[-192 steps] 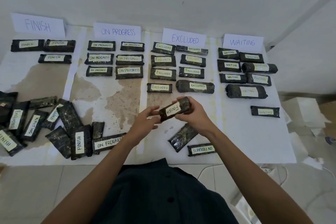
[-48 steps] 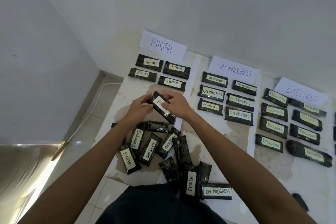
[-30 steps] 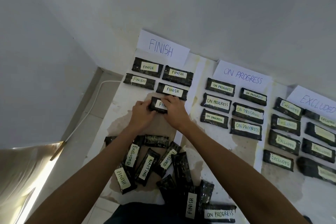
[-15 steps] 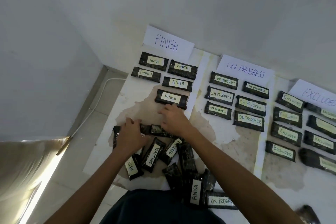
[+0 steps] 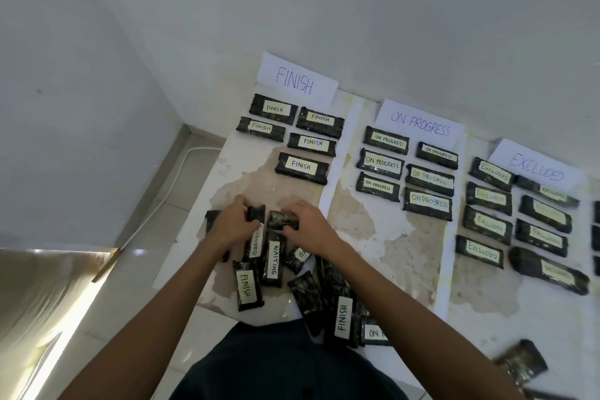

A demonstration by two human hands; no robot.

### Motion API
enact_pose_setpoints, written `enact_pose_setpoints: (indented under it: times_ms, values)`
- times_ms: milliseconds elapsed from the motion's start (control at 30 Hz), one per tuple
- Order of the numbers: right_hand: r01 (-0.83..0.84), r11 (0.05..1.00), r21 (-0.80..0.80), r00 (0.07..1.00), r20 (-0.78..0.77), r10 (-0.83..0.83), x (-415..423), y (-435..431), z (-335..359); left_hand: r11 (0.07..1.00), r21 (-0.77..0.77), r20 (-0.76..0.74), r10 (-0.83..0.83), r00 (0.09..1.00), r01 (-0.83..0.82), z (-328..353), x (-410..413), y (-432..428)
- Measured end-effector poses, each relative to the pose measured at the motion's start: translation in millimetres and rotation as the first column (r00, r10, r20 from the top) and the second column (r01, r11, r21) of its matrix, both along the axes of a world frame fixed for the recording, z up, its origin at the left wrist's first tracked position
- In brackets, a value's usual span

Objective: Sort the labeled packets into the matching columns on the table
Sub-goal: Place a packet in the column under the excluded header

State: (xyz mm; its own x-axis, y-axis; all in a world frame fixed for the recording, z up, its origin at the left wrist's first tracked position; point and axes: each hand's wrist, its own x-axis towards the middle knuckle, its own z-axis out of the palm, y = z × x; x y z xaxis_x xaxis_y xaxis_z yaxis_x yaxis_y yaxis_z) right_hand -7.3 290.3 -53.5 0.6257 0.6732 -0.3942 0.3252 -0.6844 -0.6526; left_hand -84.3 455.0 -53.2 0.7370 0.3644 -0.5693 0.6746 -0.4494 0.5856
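Five dark packets labelled FINISH lie under the FINISH sign (image 5: 295,83); the nearest one (image 5: 302,167) rests alone in the third row. Below it is a loose pile with a WAITING packet (image 5: 274,258), an EXCLUDED packet (image 5: 256,240) and two FINISH packets (image 5: 246,284) (image 5: 344,317). My left hand (image 5: 232,226) is closed on a dark packet end (image 5: 256,213) at the pile's far edge. My right hand (image 5: 308,229) grips a dark packet (image 5: 282,220) beside it. Neither shows a label, and I cannot tell whether they are one packet.
Rows of packets fill the columns under the ON PROGRESS sign (image 5: 420,123) and the EXCLUDED sign (image 5: 535,169). The stained white table (image 5: 415,256) ends at the left above a tiled floor with a white cable (image 5: 156,204). A loose packet (image 5: 519,364) lies bottom right.
Both hands set a FINISH packet down in the FINISH column, drew back to the pile, and now close on dark packets at its far edge.
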Motion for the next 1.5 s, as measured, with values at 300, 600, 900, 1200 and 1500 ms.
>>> enact_pose_setpoints:
  times_ms: [300, 600, 900, 1200, 1500]
  values:
    - [0.234, 0.962, 0.143, 0.962, -0.174, -0.209, -34.9, 3.8, 19.2, 0.985, -0.032, 0.209, 0.17, 0.963, -0.167, 30.1, 3.7, -4.3]
    - [0.196, 0.972, 0.132, 0.964, 0.155, -0.215, -25.8, -49.5, 16.4, 0.947, -0.29, 0.159, 0.193, 0.968, -0.141, 37.4, 12.2, -62.8]
    - [0.238, 0.961, -0.141, 0.93, 0.318, -0.184, -19.5, -185.1, 17.4, 0.929, 0.043, 0.203, -0.368, 0.907, 0.367, 29.1, 12.4, -178.9]
    - [0.347, 0.88, -0.324, 0.909, 0.347, -0.231, -2.1, -319.5, 14.4, 0.773, 0.139, 0.165, -0.634, 0.755, 0.619, 10.7, 29.4, -282.6]
    - [0.365, 0.839, -0.402, 0.907, 0.357, -0.224, 22.9, -399.1, -6.0, 0.734, 0.164, 0.111, -0.678, 0.727, 0.659, -8.2, 55.2, -353.8]
